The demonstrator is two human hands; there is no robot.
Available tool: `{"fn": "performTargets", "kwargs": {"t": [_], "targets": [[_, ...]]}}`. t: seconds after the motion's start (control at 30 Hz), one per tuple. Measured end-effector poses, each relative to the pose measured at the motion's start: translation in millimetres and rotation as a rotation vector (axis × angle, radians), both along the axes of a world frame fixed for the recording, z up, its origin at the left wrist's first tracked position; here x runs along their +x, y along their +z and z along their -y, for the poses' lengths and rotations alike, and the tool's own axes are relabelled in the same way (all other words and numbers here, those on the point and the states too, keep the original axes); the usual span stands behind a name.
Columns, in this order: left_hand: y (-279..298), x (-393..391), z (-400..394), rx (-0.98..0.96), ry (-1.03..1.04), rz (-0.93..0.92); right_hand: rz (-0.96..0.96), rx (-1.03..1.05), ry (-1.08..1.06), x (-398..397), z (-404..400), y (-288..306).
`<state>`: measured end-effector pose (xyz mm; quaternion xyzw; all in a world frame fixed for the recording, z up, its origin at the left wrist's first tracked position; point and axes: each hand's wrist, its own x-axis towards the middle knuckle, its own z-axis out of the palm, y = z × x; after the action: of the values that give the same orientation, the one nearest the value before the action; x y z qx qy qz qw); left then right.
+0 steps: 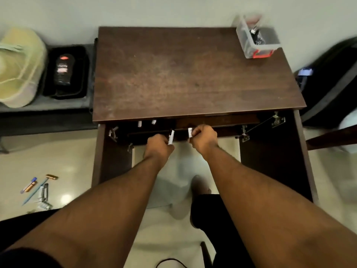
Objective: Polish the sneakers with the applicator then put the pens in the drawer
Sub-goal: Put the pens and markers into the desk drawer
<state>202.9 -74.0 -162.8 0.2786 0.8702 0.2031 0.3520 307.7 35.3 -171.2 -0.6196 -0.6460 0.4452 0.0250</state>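
A dark drawer [146, 135] stands pulled out under the front edge of the brown wooden desk [193, 74]. My left hand [158, 145] is at the drawer's front, closed on a white-tipped pen [171, 137]. My right hand [203, 136] is just to its right, closed on another white-tipped pen [190, 132]. Two more white pen ends [139, 123] show inside the drawer under the desk edge. Several pens [34, 190] lie on the floor at the lower left. A black polish bottle [62, 70] lies in a black tray left of the desk.
A clear plastic box [255, 37] with a red base sits on the desk's back right corner. A pale green basket [19, 66] stands far left on a dark bench. A black bag [332, 78] leans right of the desk. The desk's side panels flank my arms.
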Motion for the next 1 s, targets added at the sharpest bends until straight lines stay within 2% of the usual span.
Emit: {"fn": "performTargets", "kwargs": {"t": [0.23,0.3,0.43,0.6,0.67,0.73,0.8,0.87,1.0], "targets": [[-59,-18,-54,0.035,0.194,-0.001,-0.186,-0.170,-0.339,-20,-24,-84],[-62,-23,-61,0.037,0.229,-0.021,-0.231,-0.189,-0.383,-28,-20,-78],[-70,-25,-74,0.060,0.326,0.060,-0.309,-0.236,-0.449,-44,-10,-68],[-76,-22,-65,0.236,0.495,0.148,-0.442,-0.246,-0.609,-58,1,-80],[-76,-16,-56,0.302,0.645,0.157,-0.464,-0.249,-0.661,-59,4,-79],[-77,-9,-48,0.363,0.898,0.304,-0.475,-0.252,-0.689,-58,7,-77],[-75,0,-45,0.333,1.072,0.541,-0.441,-0.229,-0.685,-58,8,-75],[-72,5,-46,0.285,1.086,0.703,-0.418,-0.208,-0.682,-58,10,-74],[-65,-3,-58,0.320,1.160,0.779,-0.431,-0.186,-0.674,-57,7,-69]]}}
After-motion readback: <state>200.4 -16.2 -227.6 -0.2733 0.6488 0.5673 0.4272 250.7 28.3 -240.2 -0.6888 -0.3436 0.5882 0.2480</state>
